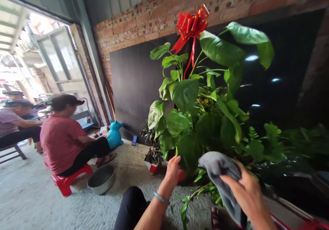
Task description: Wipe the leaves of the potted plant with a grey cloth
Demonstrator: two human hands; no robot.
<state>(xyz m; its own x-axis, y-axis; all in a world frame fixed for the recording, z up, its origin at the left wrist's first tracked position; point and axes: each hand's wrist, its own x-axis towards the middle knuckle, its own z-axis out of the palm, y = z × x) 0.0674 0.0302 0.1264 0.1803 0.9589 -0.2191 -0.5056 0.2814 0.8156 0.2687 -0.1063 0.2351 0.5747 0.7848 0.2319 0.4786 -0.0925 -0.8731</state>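
A tall leafy green plant (203,110) with a red ribbon bow (191,24) at its top stands in front of me. My left hand (172,170) reaches under a large low leaf (189,151) and touches it, near the red pot (183,176). A bracelet sits on that wrist. My right hand (244,189) grips a grey cloth (218,170) held against the lower leaves on the right.
A small dark potted plant (153,156) stands left of the big one. A metal bowl (101,179) lies on the concrete floor. A person in a red shirt (60,141) sits on a red stool (67,181); other people sit behind. A blue toy animal (114,135) and a phone (134,140) are by the wall.
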